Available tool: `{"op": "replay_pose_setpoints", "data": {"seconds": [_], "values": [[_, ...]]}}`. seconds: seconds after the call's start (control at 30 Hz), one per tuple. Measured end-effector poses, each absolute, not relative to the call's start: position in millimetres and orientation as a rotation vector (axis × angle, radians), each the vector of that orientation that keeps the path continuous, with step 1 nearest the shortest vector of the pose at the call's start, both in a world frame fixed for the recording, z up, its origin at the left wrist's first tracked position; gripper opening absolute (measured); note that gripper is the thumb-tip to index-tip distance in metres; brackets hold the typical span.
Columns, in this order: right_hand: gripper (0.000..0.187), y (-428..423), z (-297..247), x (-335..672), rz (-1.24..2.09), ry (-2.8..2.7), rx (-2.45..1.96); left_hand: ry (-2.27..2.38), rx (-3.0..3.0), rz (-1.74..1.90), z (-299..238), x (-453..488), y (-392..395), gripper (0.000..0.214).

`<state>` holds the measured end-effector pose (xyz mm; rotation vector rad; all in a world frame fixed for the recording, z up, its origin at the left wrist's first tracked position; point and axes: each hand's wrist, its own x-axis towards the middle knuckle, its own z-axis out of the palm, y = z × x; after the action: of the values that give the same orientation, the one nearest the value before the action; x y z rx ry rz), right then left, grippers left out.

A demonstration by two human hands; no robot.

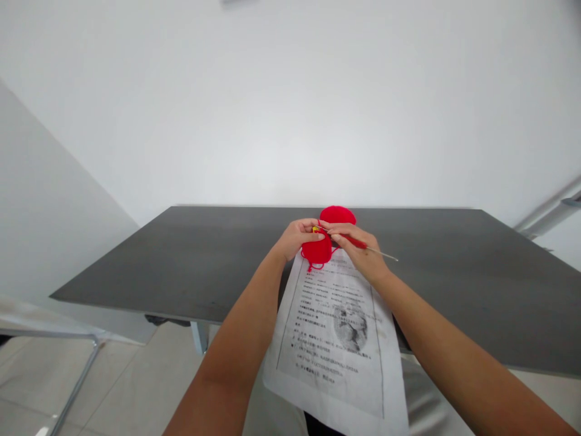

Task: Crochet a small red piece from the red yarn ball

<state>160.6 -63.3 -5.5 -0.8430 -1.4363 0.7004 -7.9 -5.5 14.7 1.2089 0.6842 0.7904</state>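
My left hand (297,237) pinches a round piece of red crochet work (316,249) between thumb and fingers. A small yellow stitch marker or clip (315,229) sits at its upper edge. In my right hand (361,247) is a crochet hook (384,253) with a red grip and metal shaft, its tip meeting the work near my left fingertips. Loose red yarn hangs under the piece. Just behind my hands lies a ball of red yarn (338,214). My fingers partly hide the hook's tip and the stitches.
A printed sheet (336,363) with a picture hangs over the table's front edge onto my lap, below my hands. The dark grey table (190,260) stands against a white wall (281,109). Metal frame tubes show at lower left and far right.
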Motion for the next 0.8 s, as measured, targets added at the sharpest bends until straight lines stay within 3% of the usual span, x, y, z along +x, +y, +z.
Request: {"op": "replay_pose_setpoints", "data": {"seconds": [0.17,0.47,0.8], "values": [[0.018,-59.2,-6.7,165.1,0.694,-1.454,-0.875,0.707,1.235,0.808,14.6,-7.1,-6.0,0.044],[0.017,-54.5,-10.8,167.6,0.727,-1.407,-0.864,0.775,1.203,0.88,17.1,-9.1,-4.3,0.031],[0.018,-53.7,-10.8,167.9,0.711,-1.413,-0.865,0.768,1.187,0.864,19.9,-10.6,-4.2,0.031]]}}
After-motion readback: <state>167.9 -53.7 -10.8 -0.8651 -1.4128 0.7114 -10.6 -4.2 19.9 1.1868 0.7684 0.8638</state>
